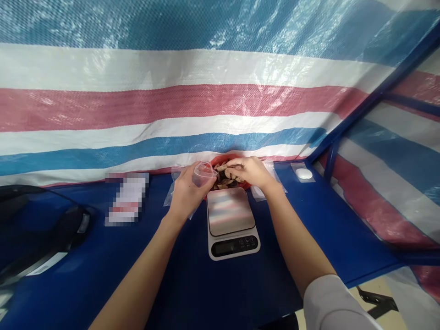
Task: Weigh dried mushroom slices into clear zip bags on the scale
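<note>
My left hand (187, 192) grips a small clear plastic bag (205, 170), its mouth spread beside a red container (220, 158). Brown and pale dried slices (225, 182) fill that container; their exact kind is unclear. Reaching in from the right, my right hand (253, 170) has its fingers closed over the slices and appears to pinch one or more. Just in front of the container lies a white kitchen scale (231, 213) with a bare metal plate and a dark display. More clear plastic bags lie flat under or beside both hands.
A blue table (185, 275) carries everything. On the right is a small clear bag (303, 173) with a white round object; on the left, a blurred-out packet (126, 200) and a black strapped item (68, 229). Striped sheeting (172, 105) hangs behind, beside a blue metal frame (371, 101).
</note>
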`<state>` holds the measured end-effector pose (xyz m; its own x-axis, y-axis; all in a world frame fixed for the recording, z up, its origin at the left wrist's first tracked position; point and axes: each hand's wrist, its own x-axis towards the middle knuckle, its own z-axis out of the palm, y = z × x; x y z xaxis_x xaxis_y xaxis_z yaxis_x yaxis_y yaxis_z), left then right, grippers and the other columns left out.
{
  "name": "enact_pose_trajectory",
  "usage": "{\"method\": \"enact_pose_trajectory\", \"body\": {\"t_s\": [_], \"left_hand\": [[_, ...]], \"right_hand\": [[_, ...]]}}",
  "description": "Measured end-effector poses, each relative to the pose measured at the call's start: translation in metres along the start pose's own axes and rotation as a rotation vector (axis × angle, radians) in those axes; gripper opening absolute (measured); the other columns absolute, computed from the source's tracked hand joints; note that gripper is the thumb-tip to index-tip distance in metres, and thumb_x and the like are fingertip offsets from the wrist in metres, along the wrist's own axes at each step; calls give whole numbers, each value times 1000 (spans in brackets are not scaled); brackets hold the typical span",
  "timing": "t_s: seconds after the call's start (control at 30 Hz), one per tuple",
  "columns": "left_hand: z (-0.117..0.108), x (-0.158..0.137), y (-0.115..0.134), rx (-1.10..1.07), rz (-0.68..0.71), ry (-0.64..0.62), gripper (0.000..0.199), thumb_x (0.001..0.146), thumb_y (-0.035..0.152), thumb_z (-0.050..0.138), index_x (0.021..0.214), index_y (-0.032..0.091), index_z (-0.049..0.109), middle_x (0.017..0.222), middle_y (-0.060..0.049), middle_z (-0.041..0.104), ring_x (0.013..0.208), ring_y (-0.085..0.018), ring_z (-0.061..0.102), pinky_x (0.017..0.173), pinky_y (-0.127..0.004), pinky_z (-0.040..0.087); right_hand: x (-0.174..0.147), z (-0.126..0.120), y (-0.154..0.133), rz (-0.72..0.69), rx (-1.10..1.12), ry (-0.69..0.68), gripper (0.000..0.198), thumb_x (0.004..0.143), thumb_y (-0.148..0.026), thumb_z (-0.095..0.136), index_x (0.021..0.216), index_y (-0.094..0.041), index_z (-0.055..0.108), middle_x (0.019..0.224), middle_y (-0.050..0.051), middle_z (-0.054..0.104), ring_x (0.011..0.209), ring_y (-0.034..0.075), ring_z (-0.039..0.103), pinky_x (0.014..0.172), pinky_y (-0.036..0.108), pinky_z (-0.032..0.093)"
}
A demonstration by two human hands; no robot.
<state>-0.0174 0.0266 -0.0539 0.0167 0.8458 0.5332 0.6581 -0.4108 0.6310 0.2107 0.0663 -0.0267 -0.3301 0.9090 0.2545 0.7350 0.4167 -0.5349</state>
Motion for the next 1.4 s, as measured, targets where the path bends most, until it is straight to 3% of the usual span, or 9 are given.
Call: {"method": "enact_pose_trajectory", "body": {"t_s": [0.13, 0.3, 0.67, 0.97, 1.2, 1.4], "left_hand": [[-1, 1, -3, -15, 3, -19, 51, 82, 48, 73, 121, 17, 65, 118, -12, 74, 114, -31, 69, 102, -48, 55], [-2, 1, -1, -13, -3, -61, 50, 83, 48, 72, 125, 21, 64, 120, -9, 74, 113, -30, 70, 99, -46, 56], [1, 0, -1, -7, -4, -104, 50, 83, 44, 73, 126, 22, 63, 125, -9, 72, 118, -30, 68, 104, -46, 54], [1, -1, -2, 3, -8, -104, 52, 83, 46, 73, 127, 21, 63, 126, -10, 72, 119, -30, 68, 105, -45, 53], [-1, 1, -4, -28, 16, -81, 50, 84, 47, 71, 125, 19, 65, 125, -11, 72, 115, -29, 69, 104, -44, 54], [-2, 2, -4, -58, -1, -90, 55, 81, 49, 74, 125, 18, 65, 124, -11, 73, 115, -31, 69, 103, -45, 54]], "right_hand": [[11, 15, -4, -35, -230, 5, 25, 92, -28, 61, 112, -32, 76, 119, -2, 77, 108, 23, 71, 89, 34, 54], [14, 24, -2, -72, -283, 19, 26, 94, -25, 57, 110, -33, 76, 129, -5, 72, 119, 20, 66, 89, 31, 54], [14, 37, -5, 5, -323, -6, 28, 98, -36, 56, 119, -34, 75, 125, -1, 75, 111, 23, 68, 76, 32, 52], [11, 29, -3, -5, -282, 50, 30, 99, -44, 56, 119, -35, 76, 118, -1, 77, 103, 24, 71, 81, 34, 51], [9, 17, -3, -46, -110, 78, 23, 94, -38, 64, 111, -31, 79, 110, 0, 80, 99, 23, 73, 86, 34, 53], [2, -6, -13, -138, 395, 94, 20, 86, -34, 73, 100, -23, 81, 107, 3, 80, 93, 20, 75, 86, 32, 59]]}}
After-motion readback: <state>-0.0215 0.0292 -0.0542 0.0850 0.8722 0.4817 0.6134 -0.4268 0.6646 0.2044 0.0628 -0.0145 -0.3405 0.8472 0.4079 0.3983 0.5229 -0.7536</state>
